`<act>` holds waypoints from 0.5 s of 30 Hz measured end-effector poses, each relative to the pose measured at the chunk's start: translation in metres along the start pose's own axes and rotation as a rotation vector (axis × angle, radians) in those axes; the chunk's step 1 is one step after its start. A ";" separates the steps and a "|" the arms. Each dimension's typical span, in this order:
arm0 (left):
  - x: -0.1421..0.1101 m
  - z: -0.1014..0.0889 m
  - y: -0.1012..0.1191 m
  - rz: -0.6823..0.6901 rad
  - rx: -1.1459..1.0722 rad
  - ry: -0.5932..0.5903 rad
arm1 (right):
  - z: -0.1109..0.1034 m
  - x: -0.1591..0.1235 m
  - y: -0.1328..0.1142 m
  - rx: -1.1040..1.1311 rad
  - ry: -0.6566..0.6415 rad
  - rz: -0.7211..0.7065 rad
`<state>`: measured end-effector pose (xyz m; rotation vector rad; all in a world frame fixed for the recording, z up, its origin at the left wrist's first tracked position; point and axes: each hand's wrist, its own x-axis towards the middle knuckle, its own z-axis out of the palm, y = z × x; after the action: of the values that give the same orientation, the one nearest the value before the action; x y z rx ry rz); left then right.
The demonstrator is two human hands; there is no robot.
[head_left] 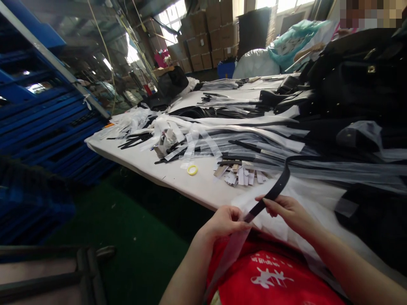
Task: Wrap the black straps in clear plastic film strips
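A black strap [280,183] runs from the table down to my two hands at the front edge. My right hand [284,208] pinches it between thumb and fingers, a little above its end. Lower down, my left hand [227,222] is closed at the strap's end, where a clear plastic sleeve [233,250] covers it and hangs over my red apron [273,279]. Beyond my hands lies a pile of small white and grey cards [240,174]. Further black straps in clear sleeves [337,169] stretch across the table to the right.
On the white table [143,163] lie a yellow tape ring [192,170], loose plastic sleeves [203,142] and strap bundles. Black bags [365,80] are heaped at the right. Blue pallets [41,127] stand left; cartons [203,40] are stacked behind. A person is partly visible at the upper right.
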<state>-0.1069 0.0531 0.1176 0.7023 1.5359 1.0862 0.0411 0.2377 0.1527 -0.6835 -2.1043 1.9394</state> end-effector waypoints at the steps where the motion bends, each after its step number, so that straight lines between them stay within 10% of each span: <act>1: -0.001 0.000 0.001 0.011 0.014 -0.002 | 0.001 0.002 0.002 0.009 -0.003 0.014; 15: 0.000 0.018 -0.002 -0.026 -0.124 0.040 | 0.031 0.011 0.041 0.322 -0.115 0.178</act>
<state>-0.0898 0.0572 0.1155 0.5772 1.4941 1.1711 0.0255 0.2165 0.1074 -0.7263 -1.7778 2.3948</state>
